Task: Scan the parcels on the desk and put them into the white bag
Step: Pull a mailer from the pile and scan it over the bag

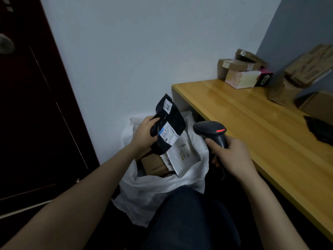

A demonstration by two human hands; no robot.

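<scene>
My left hand [144,132] grips a black soft parcel [175,118] with two white labels, held upright above the open white bag [153,190] on the floor. Inside the bag lie a white mailer [182,156] and a brown box [155,166]. My right hand [228,154] holds a black barcode scanner [211,129] by its handle, its head with a red strip pointing left toward the black parcel. On the wooden desk [252,120] several cardboard parcels [239,71] are stacked at the back, and a black flat parcel [319,129] lies at the right edge.
A dark red door [27,105] stands at the left and a pale wall fills the space behind the bag. More brown boxes [310,67] pile up at the far right of the desk. My knee in dark trousers [189,217] is just below the bag.
</scene>
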